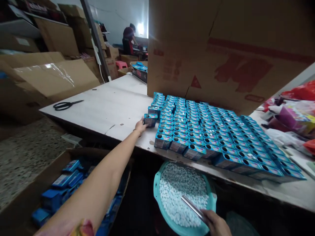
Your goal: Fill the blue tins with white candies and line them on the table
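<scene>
Left hand [140, 126], mine: fingers around one blue box [151, 120], at the left edge of the box rows [196, 135] on the table [113, 105] | right hand [218, 223]: I hold a metal tube [193, 206] over the basin [157, 193] of pale pellets [182, 180] | step, I judge: placing or lifting the box, cannot tell which | next: likely wants a steady grip clear of neighbours.

the white table [118, 105] offers passage leftward, while blue boxes [211, 136] block rightward.

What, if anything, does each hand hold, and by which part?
The right hand holds a metal tube by its near end. The left hand touches a blue box at its left end; grip unclear.
</scene>
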`<state>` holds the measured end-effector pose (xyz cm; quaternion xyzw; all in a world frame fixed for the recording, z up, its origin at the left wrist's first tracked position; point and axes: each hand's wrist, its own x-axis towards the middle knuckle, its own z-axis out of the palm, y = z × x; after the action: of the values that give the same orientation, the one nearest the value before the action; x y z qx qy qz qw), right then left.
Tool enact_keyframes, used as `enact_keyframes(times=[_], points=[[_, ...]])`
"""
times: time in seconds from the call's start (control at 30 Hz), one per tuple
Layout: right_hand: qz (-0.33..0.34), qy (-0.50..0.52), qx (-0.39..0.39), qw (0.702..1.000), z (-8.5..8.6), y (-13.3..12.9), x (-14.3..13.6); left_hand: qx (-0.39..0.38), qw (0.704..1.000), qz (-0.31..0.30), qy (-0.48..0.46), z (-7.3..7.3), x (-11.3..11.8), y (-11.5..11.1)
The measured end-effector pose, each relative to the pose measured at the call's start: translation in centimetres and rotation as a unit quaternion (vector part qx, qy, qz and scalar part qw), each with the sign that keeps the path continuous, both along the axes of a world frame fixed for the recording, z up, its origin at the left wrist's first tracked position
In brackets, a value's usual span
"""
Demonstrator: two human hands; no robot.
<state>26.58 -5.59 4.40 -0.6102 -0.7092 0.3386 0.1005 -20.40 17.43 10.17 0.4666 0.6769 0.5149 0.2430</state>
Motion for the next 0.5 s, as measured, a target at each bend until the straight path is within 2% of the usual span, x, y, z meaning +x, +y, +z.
enact_keyframes(times=[0.07,0.13,0.2,0.23,0.27,0.3,0.33,0.37,0.4,0.47,0.5], points=[[0.005,0.001,0.004,1.000,0.1,0.3,-0.4,0.010,0.998,0.061,0.024,-0.1,-1.0,0.5],[-0.003,-0.003,0.007,1.000,-0.3,0.5,-0.3,0.079,0.990,0.101,0.050,-0.9,-3.7,-1.2],[-0.021,-0.008,-0.003,1.000,-1.2,0.8,0.1,0.142,0.975,0.159,0.069,-3.0,-7.8,-5.5],[-0.033,-0.009,-0.016,0.999,-1.8,0.9,0.3,0.134,0.966,0.208,0.079,-4.5,-9.9,-8.5],[-0.045,-0.008,-0.036,0.998,-2.3,1.0,0.4,0.085,0.957,0.265,0.087,-6.3,-11.6,-12.1],[-0.055,-0.007,-0.061,0.997,-2.8,1.2,0.5,0.001,0.944,0.317,0.092,-8.3,-12.9,-16.1],[-0.064,-0.006,-0.088,0.994,-3.3,1.3,0.4,-0.123,0.926,0.347,0.086,-10.5,-13.6,-20.3],[-0.069,-0.005,-0.112,0.991,-3.5,1.4,0.2,-0.264,0.907,0.321,0.067,-12.7,-13.6,-24.3],[-0.071,-0.004,-0.131,0.989,-3.7,1.5,0.0,-0.330,0.893,0.305,0.041,-14.9,-13.2,-28.1],[-0.070,-0.003,-0.144,0.987,-3.7,1.8,-0.5,-0.413,0.864,0.288,-0.001,-19.0,-11.3,-34.5],[-0.071,-0.006,-0.144,0.987,-3.6,1.9,-0.8,-0.448,0.848,0.282,-0.018,-20.8,-10.3,-36.8]])
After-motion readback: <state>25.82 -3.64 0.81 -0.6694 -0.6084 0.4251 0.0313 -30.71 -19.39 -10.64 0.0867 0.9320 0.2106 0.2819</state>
